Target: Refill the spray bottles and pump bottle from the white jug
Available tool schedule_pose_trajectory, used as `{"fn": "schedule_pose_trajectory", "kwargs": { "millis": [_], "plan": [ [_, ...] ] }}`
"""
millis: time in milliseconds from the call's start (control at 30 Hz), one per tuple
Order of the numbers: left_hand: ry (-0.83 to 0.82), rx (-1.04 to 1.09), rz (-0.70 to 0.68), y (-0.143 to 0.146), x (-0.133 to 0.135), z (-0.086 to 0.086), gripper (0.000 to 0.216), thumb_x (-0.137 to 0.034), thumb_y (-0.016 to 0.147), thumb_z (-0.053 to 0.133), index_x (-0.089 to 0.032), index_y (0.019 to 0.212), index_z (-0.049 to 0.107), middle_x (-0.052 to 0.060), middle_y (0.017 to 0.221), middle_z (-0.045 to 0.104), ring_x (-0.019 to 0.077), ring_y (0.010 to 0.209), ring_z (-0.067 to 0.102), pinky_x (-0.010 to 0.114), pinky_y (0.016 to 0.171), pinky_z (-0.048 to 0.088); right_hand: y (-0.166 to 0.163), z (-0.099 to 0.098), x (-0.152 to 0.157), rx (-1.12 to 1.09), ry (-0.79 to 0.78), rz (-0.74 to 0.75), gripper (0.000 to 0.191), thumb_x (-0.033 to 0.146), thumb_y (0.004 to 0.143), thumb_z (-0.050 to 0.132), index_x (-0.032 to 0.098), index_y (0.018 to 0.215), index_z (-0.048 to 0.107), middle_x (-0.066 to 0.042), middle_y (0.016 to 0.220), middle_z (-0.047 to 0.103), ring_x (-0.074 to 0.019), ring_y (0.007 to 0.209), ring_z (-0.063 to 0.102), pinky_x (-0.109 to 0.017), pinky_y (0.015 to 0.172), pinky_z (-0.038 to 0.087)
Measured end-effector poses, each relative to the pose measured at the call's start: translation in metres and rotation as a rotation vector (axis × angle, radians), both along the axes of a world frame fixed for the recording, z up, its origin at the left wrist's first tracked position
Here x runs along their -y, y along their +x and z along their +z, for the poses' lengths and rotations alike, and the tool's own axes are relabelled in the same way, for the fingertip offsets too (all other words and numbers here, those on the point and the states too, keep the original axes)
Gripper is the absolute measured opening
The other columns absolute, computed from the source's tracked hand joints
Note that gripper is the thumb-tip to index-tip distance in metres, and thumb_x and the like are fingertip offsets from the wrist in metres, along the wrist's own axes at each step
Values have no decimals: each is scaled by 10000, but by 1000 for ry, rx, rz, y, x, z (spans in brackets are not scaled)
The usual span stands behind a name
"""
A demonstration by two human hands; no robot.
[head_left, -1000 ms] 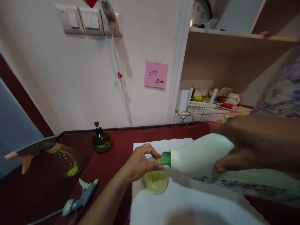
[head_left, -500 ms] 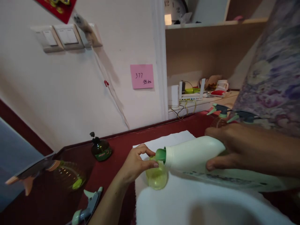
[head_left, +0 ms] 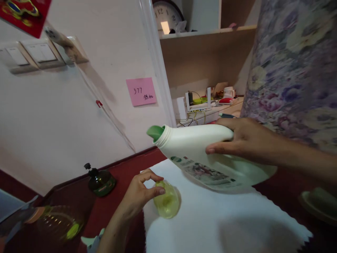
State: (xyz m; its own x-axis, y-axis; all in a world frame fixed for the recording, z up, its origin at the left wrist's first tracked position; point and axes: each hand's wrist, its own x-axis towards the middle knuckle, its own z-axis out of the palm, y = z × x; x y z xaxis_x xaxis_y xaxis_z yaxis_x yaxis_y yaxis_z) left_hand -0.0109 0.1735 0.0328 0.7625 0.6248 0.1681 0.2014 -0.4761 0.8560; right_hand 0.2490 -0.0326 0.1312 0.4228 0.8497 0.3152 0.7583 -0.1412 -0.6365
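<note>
My right hand [head_left: 244, 138] is wrapped round the handle of a pale green detergent jug [head_left: 195, 138], which is held tilted above the cloth. Its uncapped mouth has a green pouring spout [head_left: 155, 132] and points left, clear of the bottle below. My left hand [head_left: 138, 191] pinches the neck of a small see-through yellow bottle [head_left: 168, 202] between thumb and fingers. That bottle stands on a white cloth [head_left: 195, 228]. Whether liquid is inside it is hard to make out.
On the dark red table [head_left: 123, 172], a dark green pump bottle [head_left: 101, 183] stands to the left. A clear spray bottle [head_left: 59, 221] lies nearer, with a loose spray head [head_left: 92, 242] by my left forearm. Behind are a white router [head_left: 198, 106] and a floral curtain [head_left: 292, 70].
My right hand has lifted the jug up, taking its spout away from the small bottle's mouth. My left hand still holds the small bottle. The camera view has turned somewhat right.
</note>
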Motion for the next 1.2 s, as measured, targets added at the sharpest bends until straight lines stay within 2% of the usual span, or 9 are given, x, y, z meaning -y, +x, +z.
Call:
{"fn": "schedule_pose_trajectory", "kwargs": {
  "millis": [167,333,500,633,900,1067,1133,1200],
  "plan": [
    [11,-3,-3,-1,-3,-3,274,-424,627,891,-224,765,763,36,878,675,230,859,593,365,861,431,1,-32,-25,-119,191,-121,481,654,652,774,235,844,637,-16,784,699,-239,711,650,-297,542,447],
    [-2,5,-12,-1,-4,-4,273,-422,622,899,-224,745,757,30,862,668,236,875,595,380,893,417,0,-74,-54,-314,391,-129,521,676,645,765,215,832,608,-25,773,667,-239,728,617,-319,587,449],
    [-7,2,-29,-1,-3,-2,266,-421,631,897,-233,765,765,20,846,655,236,888,584,376,897,399,0,-114,-75,-417,440,-130,522,675,664,746,213,854,597,-27,790,663,-230,730,614,-327,599,486],
    [-35,15,-41,0,-4,-3,277,-426,635,899,-231,775,761,16,854,654,218,857,576,352,857,407,3,-133,-83,-458,465,-128,521,674,710,721,217,926,593,-30,831,683,-239,752,643,-340,629,522],
    [-12,-47,-45,-4,-3,4,271,-411,635,893,-224,782,763,23,873,657,236,901,582,381,914,396,6,-136,-80,-301,492,-143,448,594,809,699,196,1005,643,-47,843,702,-250,761,652,-366,657,507],
    [-23,-108,-74,-8,0,13,267,-417,731,813,-224,910,773,61,993,671,262,999,594,401,963,409,9,-128,-62,-106,777,-193,360,432,874,676,192,1127,587,-98,1082,610,-252,963,624,-425,855,511],
    [-25,-121,-77,-10,0,14,291,-435,782,775,-233,992,768,73,1044,679,266,1033,601,400,963,429,6,-121,-50,-24,873,-169,270,354,914,639,202,1126,569,-89,1080,583,-226,956,612,-409,867,505],
    [-45,-126,-67,-11,1,15,338,-460,817,740,-239,1072,755,86,1078,691,266,1027,617,399,936,464,-2,-114,-39,59,896,-71,186,280,925,631,212,1090,576,-63,1027,591,-190,894,607,-355,815,506]
  ]
}}
